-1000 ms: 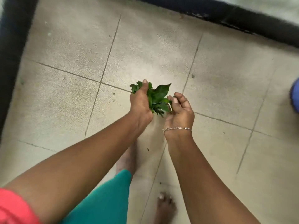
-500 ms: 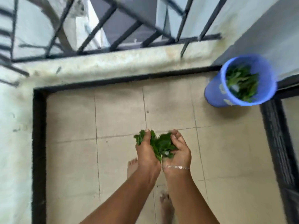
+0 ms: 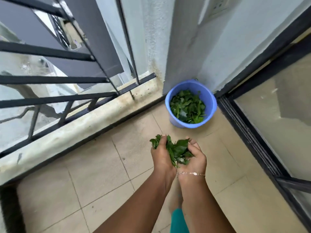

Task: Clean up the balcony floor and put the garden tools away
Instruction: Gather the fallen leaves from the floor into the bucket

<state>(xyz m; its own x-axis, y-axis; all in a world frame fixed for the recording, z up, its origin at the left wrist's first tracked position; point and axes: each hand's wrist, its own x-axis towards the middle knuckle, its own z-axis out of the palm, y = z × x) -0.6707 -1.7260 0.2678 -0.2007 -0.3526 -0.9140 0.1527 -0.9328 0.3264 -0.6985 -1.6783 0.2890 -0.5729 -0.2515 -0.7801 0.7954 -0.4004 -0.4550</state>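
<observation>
Beige tiled balcony floor with dark grout lines, blue bucket of green leaves standing in its far corner

Green leaves lie heaped between my left hand and right hand; the upright blue bucket in the corner looks perhaps half full of leaves.

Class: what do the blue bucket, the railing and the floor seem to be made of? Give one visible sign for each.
Bucket: likely plastic; smooth, uniform blue, thin moulded rim.
Railing: probably metal painted black; slim straight bars.
Floor: beige tiles, matt, likely ceramic; grout lines form a grid.
</observation>
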